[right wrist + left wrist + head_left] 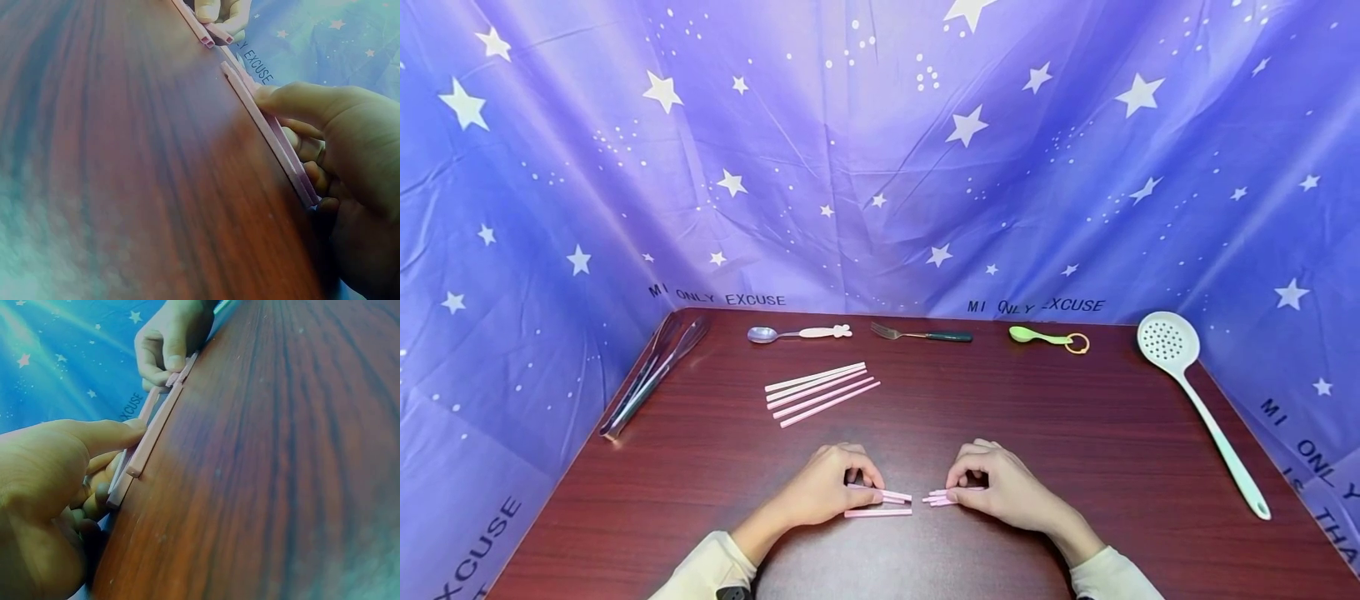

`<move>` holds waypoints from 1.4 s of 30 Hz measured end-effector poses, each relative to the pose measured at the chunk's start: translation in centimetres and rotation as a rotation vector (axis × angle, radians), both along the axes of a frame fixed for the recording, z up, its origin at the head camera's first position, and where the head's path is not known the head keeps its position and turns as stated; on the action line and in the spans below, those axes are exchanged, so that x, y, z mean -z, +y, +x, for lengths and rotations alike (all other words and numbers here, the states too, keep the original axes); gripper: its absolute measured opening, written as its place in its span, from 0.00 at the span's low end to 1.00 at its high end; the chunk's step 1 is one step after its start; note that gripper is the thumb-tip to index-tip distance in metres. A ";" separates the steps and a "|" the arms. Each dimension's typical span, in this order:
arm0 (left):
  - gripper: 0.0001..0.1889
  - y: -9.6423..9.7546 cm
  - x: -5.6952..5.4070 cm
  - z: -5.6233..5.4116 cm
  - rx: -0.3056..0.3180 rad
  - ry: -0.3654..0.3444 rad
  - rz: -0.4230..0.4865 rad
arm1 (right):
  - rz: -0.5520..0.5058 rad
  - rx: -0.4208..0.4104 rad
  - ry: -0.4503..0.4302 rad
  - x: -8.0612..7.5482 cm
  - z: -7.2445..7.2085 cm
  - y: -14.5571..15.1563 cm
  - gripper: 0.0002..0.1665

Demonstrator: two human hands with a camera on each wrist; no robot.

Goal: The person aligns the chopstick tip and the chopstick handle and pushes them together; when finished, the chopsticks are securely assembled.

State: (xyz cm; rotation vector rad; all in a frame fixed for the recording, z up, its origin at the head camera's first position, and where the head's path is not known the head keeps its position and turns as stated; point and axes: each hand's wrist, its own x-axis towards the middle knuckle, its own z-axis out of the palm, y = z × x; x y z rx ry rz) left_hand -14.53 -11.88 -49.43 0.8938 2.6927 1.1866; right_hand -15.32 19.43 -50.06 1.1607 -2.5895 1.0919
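Observation:
Close to the table's near side, my left hand [831,487] pinches a short pink stick [897,497] between thumb and fingers. A separate short pink stick [878,513] lies just in front of that hand. Facing it, my right hand [996,485] pinches a small bunch of pink sticks [936,498], their ends pointing at the left hand's sticks across a narrow gap. In the right wrist view the ends of the left hand's sticks [207,42] look hollow. My right fingers and palm partly hide the bunch.
Several longer pink sticks [820,397] lie side by side beyond my left hand. Along the back are a spoon [801,332], a fork [921,333] and a green spoon [1037,335] with a ring. A whisk [655,375] lies left, a slotted skimmer [1206,408] right. A starry cloth [880,150] surrounds the table.

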 end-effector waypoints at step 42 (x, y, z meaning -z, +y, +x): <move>0.06 -0.5 -9.5 -2.8 -0.104 0.280 0.233 | -0.299 0.108 0.009 -8.5 -2.2 -0.1 0.14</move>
